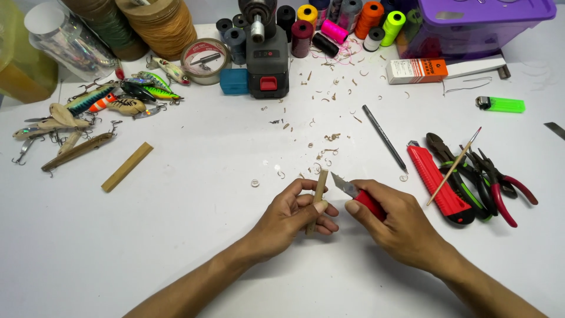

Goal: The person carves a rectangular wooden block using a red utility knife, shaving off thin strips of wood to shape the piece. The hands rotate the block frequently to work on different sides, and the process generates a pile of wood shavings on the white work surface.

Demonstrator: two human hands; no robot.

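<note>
Left grip pinches a wooden stick upright; right grip clasps a red knife, blade angled toward it.

White tabletop. Fishing lures heaped far left, a flat wooden strip lying near them. Black power tool at the back, thread spools behind it, purple bin far right. Grey pencil mid-right. Large red utility knife, thin brush and pliers bunched right. Green lighter above them. Wood shavings scattered centre.
</note>
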